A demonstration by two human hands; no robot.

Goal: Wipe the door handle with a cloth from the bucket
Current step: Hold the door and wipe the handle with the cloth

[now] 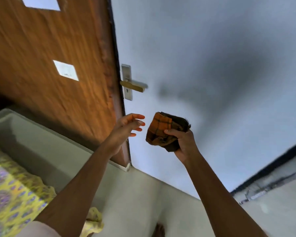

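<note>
A brass lever door handle (133, 86) on a silver plate sticks out from the pale grey door (203, 65), near its left edge. My right hand (183, 142) is shut on a bunched orange and brown checked cloth (162, 130), held below and a little right of the handle, apart from it. My left hand (128, 127) is raised just left of the cloth with its fingers spread and nothing in it. No bucket is in view.
A brown wooden panel (50, 57) with a white switch plate (66, 70) stands left of the door. A bed with a yellow and purple patterned cover (9, 199) lies at the lower left. A grey floor (143, 202) runs below, and a dark skirting strip (280, 161) at right.
</note>
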